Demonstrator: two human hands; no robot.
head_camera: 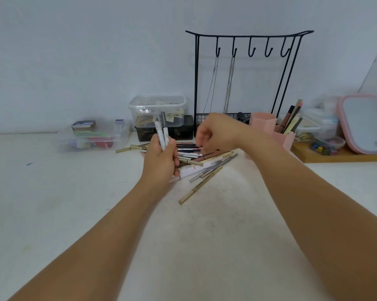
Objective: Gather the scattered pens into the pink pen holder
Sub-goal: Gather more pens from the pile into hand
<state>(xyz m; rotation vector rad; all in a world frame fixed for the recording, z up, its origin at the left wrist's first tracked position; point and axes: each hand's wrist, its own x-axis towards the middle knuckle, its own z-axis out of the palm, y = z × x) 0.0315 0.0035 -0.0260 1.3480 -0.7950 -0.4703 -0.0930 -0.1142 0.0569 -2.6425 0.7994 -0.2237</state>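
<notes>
The left hand (pixel 161 157) grips two white pens (pixel 161 132) upright above the pen pile (pixel 201 161). The right hand (pixel 215 132) hovers empty, fingers loosely curled, beside the pink pen holder (pixel 263 122).

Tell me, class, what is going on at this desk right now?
A person is tidying pens. The left hand holds a couple of white pens upright, while the right hand, blurred, hovers over the pile of pens lying on the white table. The pink pen holder to the right already has a few pens in it.
</notes>
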